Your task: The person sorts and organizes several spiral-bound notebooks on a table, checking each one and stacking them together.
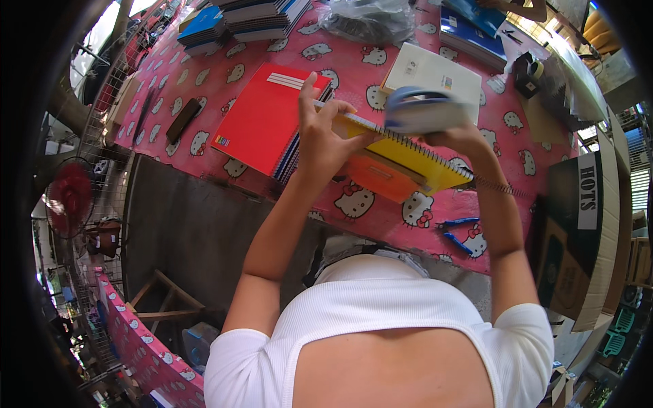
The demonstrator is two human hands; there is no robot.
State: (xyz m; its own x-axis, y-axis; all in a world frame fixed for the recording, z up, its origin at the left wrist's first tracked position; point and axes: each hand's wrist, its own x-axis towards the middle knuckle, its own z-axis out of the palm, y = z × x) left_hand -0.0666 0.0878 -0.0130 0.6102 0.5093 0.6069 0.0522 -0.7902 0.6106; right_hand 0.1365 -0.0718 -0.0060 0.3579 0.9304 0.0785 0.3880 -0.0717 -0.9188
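Note:
My left hand pinches the top left end of a yellow spiral notebook, its index finger raised. The notebook is tilted above the table, with its black coil along the upper edge; loose coil sticks out past the right end. My right hand is by the coil, closed on a rounded blue and white object, too smeared by motion to name. Under the yellow notebook shows an orange cover. Red spiral notebooks lie in a stack left of my left hand.
White-covered books lie beyond my right hand. Blue-handled pliers rest near the front edge. A dark phone-like slab is at left. Book stacks and a plastic bag stand at the back; a cardboard box flanks the right side.

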